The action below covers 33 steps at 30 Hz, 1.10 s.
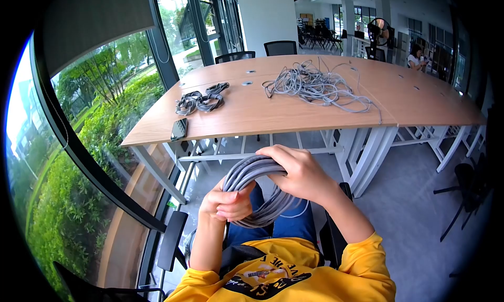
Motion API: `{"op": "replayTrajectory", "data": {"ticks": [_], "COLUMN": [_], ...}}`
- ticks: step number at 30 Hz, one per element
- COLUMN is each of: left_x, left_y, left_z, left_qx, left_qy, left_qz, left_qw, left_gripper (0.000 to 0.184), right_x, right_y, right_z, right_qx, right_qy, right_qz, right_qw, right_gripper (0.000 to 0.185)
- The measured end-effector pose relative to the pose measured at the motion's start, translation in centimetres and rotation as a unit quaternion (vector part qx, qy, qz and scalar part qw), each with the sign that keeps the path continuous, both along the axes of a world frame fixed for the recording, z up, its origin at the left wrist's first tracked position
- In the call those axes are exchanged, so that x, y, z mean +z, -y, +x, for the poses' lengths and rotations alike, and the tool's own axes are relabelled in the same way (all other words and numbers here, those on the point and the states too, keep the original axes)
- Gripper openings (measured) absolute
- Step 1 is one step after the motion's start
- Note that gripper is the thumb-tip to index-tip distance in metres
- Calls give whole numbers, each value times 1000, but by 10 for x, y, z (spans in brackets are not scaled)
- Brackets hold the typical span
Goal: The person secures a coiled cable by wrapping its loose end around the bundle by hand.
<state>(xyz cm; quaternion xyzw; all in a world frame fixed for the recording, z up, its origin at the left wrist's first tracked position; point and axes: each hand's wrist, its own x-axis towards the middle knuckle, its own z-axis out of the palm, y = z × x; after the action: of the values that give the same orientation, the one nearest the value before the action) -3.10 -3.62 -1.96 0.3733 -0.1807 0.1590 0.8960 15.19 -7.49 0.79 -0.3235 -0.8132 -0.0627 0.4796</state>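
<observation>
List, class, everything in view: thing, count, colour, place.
Table: one group, brown, centre
Cable heap: one, grey, table centre
Cable bundles: several, grey and black, table left
Phone: one, dark, table's near left
Chairs: several, black, background
Fan: one, dark, far right
Other person: one, white top, far right
Windows: several, dark frames, left
Blind: one, grey, upper left
Plants: many, green, outside
Held coil: one, grey, foreground
Shirt: one, yellow, bottom
Trousers: one pair, blue, beneath coil
Left fingers: several, bare, coil's left
Right fingers: several, bare, coil's right

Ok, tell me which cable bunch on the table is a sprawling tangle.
The big grey heap, right of the smaller bundles: it spreads out loosely, while those and the held coil are gathered compactly.
</observation>
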Motion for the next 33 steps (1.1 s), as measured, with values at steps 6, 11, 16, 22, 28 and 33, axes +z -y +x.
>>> {"op": "replayTrajectory", "data": {"ticks": [6,11,16,22,28,33], "left_x": [0,1,3,5,2,5], "left_y": [-1,3,2,6,12,22], "left_z": [7,9,4,6,18,21], "left_qx": [0,27,39,68,33,-3], "left_qy": [5,-5,-30,-66,8,40], "left_qz": [-31,-60,8,24,-67,-30], "left_qw": [1000,998,999,995,997,999], "left_gripper": [25,39,32,32,27,52], "right_x": [2,-9,-6,-6,-7,-8], "right_y": [2,-10,-10,-8,-21,-30], "right_z": [-8,-12,-13,-11,-8,-8], "right_qx": [7,-7,-24,3,27,65], "right_qy": [-118,-131,-93,-91,-131,-102], "right_qz": [-149,-72,-9,1,-48,-79], "right_qw": [982,989,995,996,990,990], "right_gripper": [24,19,18,19,15,14]}}
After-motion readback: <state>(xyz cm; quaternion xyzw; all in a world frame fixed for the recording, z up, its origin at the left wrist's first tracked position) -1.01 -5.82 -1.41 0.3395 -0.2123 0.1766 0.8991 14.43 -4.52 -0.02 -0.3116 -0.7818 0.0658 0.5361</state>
